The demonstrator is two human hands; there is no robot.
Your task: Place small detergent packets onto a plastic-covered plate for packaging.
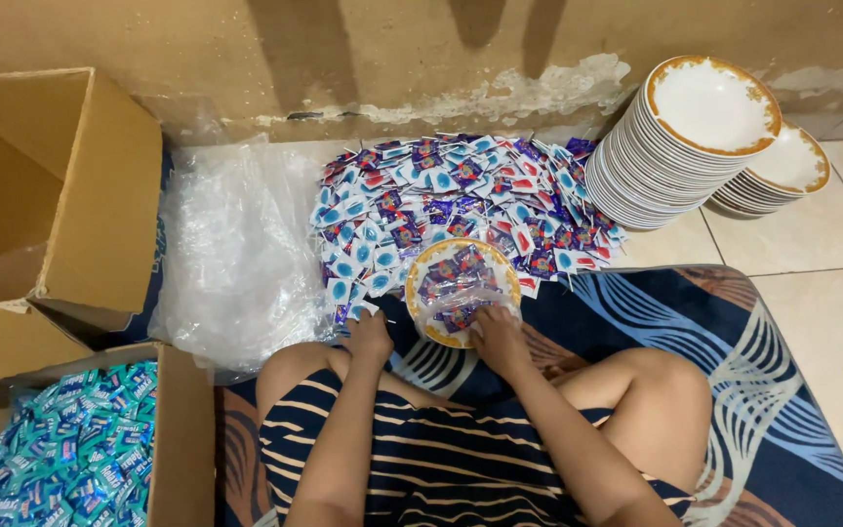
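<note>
A gold-rimmed white plate lies on the floor in front of my crossed legs, with a few small sachets on it under a clear plastic bag. My right hand rests on the plate's near edge, its fingers on the clear plastic. At the plate's left edge, my left hand is curled with its fingers bent; what it holds is hidden. Beyond the plate spreads a heap of several small blue, purple and white sachets.
Two stacks of gold-rimmed plates stand at the back right by the wall. A pile of clear plastic bags lies to the left. An open cardboard box stands far left; another box holds teal sachets. A patterned mat is under me.
</note>
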